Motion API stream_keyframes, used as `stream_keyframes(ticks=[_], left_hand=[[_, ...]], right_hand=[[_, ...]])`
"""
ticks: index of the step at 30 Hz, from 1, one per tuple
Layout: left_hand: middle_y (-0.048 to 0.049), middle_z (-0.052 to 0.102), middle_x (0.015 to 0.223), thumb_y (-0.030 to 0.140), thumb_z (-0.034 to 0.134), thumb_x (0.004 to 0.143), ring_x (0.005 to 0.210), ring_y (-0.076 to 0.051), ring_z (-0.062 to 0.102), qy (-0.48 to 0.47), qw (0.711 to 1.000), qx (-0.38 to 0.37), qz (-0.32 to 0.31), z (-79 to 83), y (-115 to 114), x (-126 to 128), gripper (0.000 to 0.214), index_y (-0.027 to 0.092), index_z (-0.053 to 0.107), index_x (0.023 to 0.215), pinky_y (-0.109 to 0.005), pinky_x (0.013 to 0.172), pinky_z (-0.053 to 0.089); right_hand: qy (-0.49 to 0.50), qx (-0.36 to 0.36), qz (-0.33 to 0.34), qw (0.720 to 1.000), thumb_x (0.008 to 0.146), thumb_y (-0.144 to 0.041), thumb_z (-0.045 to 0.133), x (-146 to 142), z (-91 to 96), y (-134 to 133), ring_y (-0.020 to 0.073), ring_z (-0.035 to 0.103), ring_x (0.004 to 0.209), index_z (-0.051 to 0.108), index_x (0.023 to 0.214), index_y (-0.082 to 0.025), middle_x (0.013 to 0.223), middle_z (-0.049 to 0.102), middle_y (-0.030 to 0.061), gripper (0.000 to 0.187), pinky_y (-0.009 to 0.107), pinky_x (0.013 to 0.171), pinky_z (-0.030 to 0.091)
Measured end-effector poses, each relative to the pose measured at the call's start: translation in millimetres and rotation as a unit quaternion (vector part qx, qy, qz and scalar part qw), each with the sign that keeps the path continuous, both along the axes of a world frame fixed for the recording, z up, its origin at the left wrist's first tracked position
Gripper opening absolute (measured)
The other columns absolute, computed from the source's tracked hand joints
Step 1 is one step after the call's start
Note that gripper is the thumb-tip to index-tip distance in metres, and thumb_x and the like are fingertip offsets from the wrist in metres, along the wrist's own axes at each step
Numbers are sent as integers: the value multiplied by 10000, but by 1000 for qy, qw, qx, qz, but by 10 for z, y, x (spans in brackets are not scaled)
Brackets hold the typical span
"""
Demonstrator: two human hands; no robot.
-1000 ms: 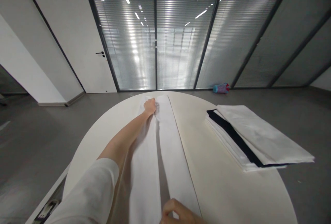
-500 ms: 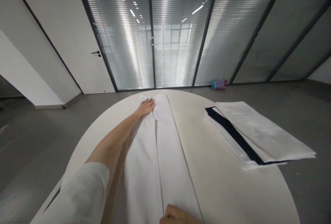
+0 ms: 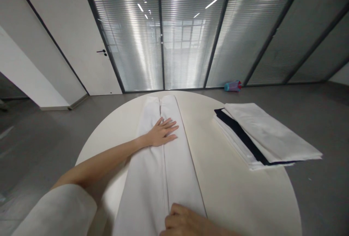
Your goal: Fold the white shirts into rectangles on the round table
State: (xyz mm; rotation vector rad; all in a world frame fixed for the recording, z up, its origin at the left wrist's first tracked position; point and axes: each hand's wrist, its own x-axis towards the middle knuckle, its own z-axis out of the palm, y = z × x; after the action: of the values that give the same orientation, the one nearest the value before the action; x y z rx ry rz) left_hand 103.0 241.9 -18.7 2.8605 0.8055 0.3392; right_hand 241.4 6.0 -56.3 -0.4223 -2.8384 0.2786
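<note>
A long white cloth [image 3: 147,188] lies folded lengthwise, its two sides meeting in a seam down the middle. My left hand [image 3: 163,132] rests flat across that seam on the upper part of the cloth, fingers spread, holding nothing. Close to me, at the bottom of the view, my right hand [image 3: 185,222] is closed at the seam with its fingers curled on the cloth's edge. The fingertips of the right hand are hidden, and the cloth's near end runs out of view.
The cloth lies on a round white table [image 3: 231,192]. To the right, a stack of folded white cloths [image 3: 269,130] with a dark navy cloth [image 3: 245,139] in it overhangs the table's edge. A blue and red object [image 3: 232,86] lies on the floor by the glass wall.
My left hand has slid from the cloth's far end toward me and to the right, with its fingers now spread wider. My right hand stays closed at the seam.
</note>
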Motion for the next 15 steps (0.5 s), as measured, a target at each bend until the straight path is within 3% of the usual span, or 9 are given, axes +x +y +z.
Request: stream_keyframes(ticks=[4, 6, 8, 12, 15], left_hand=[[-63, 311, 1594, 435, 373, 1031, 1512, -255, 140, -34, 999, 9, -8, 245, -221, -242, 502, 245, 425, 1493, -497, 1231, 83], [-69, 296, 1601, 436, 385, 1027, 1513, -265, 134, -45, 999, 23, 8, 375, -511, -499, 498, 235, 447, 1478, -505, 1228, 115], [-55, 272, 1611, 439, 413, 1017, 1513, -282, 127, -27, 999, 23, 8, 440, -910, -779, 495, 264, 443, 1479, -529, 1222, 124], [-56, 166, 1638, 566, 520, 936, 1510, -337, 104, 37, 998, -20, -53, 345, -1651, -1133, 743, 317, 222, 1569, -600, 1204, 96], [-72, 128, 1641, 643, 574, 866, 1502, -387, 75, 49, 995, -26, -83, 227, -1882, -1178, 864, 333, 189, 1575, -662, 1176, 53]], right_hand=[[69, -30, -28, 997, 953, -421, 614, 131, 507, 62, 131, 591, 773, 657, 871, -197, 819, 677, -17, 242, 302, 800, 399], [112, -31, -94, 989, 979, -481, 540, 246, 730, 131, 177, 616, 970, 675, 1051, -180, 1006, 704, 54, 337, 353, 911, 414], [103, -16, -153, 983, 982, -530, 497, 386, 846, 203, 246, 543, 1219, 629, 1246, -157, 1254, 651, 142, 476, 429, 1023, 394], [-23, -3, -191, 981, 936, -648, 467, 626, 733, 263, 332, 231, 1478, 320, 1544, -192, 1588, 302, 187, 774, 558, 1132, 310], [-67, -2, -183, 981, 952, -619, 464, 707, 552, 231, 336, 153, 1499, 251, 1568, -240, 1627, 201, 154, 754, 600, 1160, 256]])
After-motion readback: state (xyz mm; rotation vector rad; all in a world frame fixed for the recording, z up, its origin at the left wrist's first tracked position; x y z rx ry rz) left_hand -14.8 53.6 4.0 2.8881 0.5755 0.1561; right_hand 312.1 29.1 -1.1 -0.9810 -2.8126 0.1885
